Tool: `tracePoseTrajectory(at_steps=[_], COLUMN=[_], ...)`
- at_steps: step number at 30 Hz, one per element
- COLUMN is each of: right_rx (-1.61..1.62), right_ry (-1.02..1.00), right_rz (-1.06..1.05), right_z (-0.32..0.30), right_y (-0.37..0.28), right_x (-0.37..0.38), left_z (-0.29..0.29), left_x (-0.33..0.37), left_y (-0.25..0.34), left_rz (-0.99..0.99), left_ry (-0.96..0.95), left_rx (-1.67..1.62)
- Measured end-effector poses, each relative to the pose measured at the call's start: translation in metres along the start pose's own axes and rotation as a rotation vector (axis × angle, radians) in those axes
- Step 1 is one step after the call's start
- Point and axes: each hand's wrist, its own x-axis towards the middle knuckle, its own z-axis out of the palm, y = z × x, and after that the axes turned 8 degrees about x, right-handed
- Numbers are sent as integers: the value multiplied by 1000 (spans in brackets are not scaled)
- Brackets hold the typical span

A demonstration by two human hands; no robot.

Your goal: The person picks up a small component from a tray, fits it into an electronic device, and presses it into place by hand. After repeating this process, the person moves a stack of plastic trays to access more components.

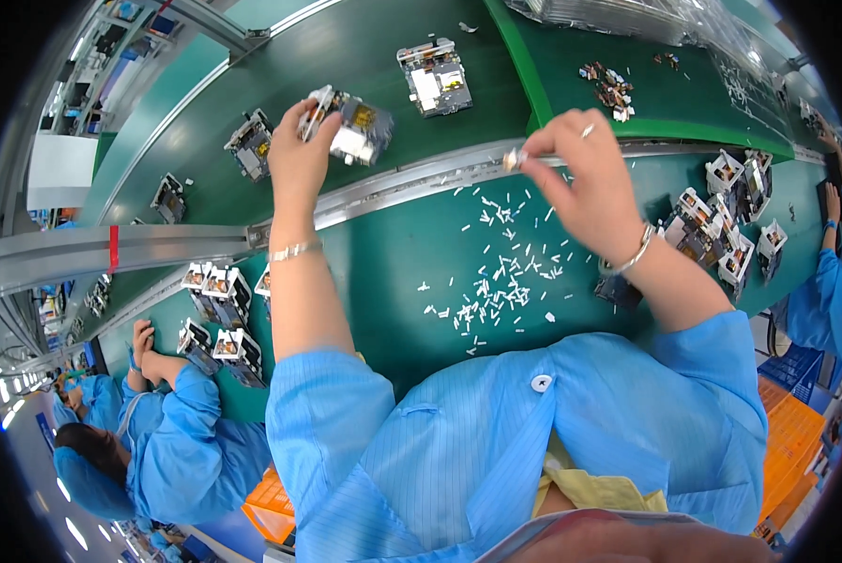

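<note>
My left hand (301, 155) grips a dark electronic module (364, 129) with a white frame and yellow parts, held over the green belt (346, 52) and slightly blurred. Between the thumb and fingers of my right hand (580, 169) is a small white and copper-coloured piece (512, 159), above the metal rail (421, 174); its exact kind is too small to make out. Another such module (437, 80) lies on the belt ahead of my left hand. Small white strips (496, 296) are scattered on the green worktop (374, 272) between my forearms.
Clusters of white-framed modules stand at the right (707, 225) and left (219, 291) of the worktop. Beyond a green divider (524, 66) lies a heap of copper-coloured bits (610, 92). A metal beam (121, 249) crosses at left. Co-workers in blue sit on both sides (182, 450).
</note>
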Motion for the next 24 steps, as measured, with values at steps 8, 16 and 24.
tracePoseTrajectory(at_steps=[8, 16, 24], right_rx=[225, 280, 394], right_ry=[-132, -196, -320], right_rz=[6, 4, 25], right_z=[37, 47, 48], right_y=[-37, -61, -57], right_x=[-55, -61, -49], left_z=[0, 12, 6], left_x=[-157, -208, -209], left_y=[31, 57, 63], left_rz=[276, -115, 92], left_ry=[-246, -263, -175], left_rx=[159, -599, -364])
